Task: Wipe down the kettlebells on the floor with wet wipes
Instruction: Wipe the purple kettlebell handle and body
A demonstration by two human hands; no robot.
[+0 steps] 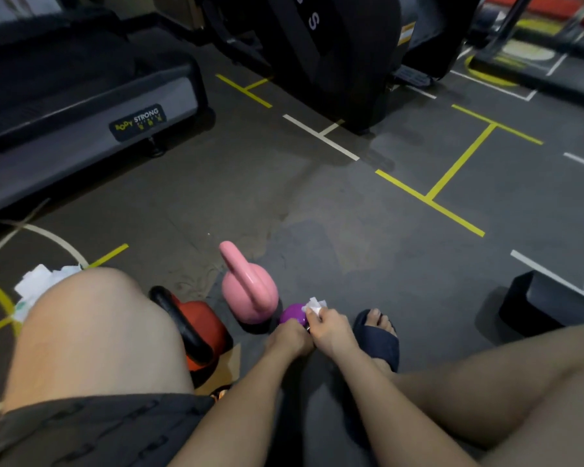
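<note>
The small glossy purple kettlebell (pixel 292 315) is steadied on the dark matte floor (pixel 351 230), near centre, by the left hand (pixel 289 335), whose fingers are curled over it. A crumpled white wet wipe (pixel 314 305) is pinched in the right hand (pixel 331 326) against the rounded top. The wipe is best pressed flat and the bell turned, so the smooth curve is covered all round.

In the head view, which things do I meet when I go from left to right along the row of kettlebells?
Pile of white wipes → orange-red kettlebell with black handle → glossy pink kettlebell → small purple kettlebell → crumpled white wet wipe → dark blue slipper → black block.
</note>
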